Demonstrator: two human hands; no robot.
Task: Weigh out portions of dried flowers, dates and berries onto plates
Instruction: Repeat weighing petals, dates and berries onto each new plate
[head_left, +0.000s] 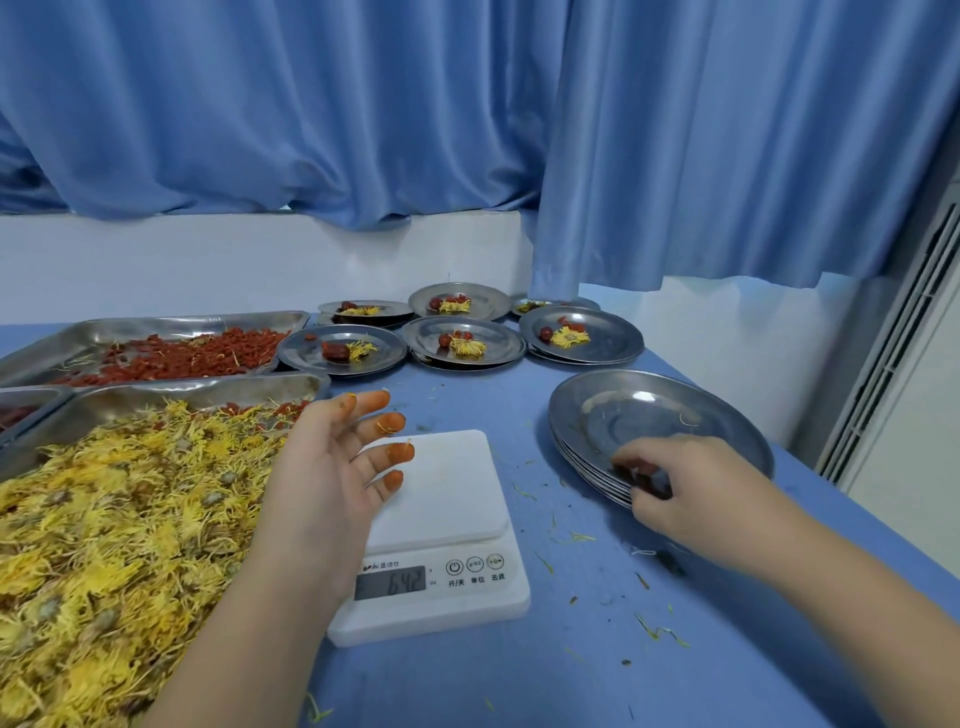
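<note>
A blue curtain (363, 104) hangs across the back, and below it the blue table (571, 649) runs under everything you work with. At your left sits the big steel tray (156, 392) heaped with dried yellow flowers (119, 530); behind it a second tray (156, 325) holds the red berries (197, 356). To your right lies the stack of empty plates (649, 415), and between it and the flower tray stands the white scale (447, 493), its platform bare and its display too blurred to read. Several filled plates (608, 338) cluster at the far edge, each with a tuft of flowers and red pieces. Your left hand (327, 467) hovers over the scale's left side, fingers spread, tips stained orange, holding nothing. Your right hand (691, 493) curls its fingers over the stack's near rim
</note>
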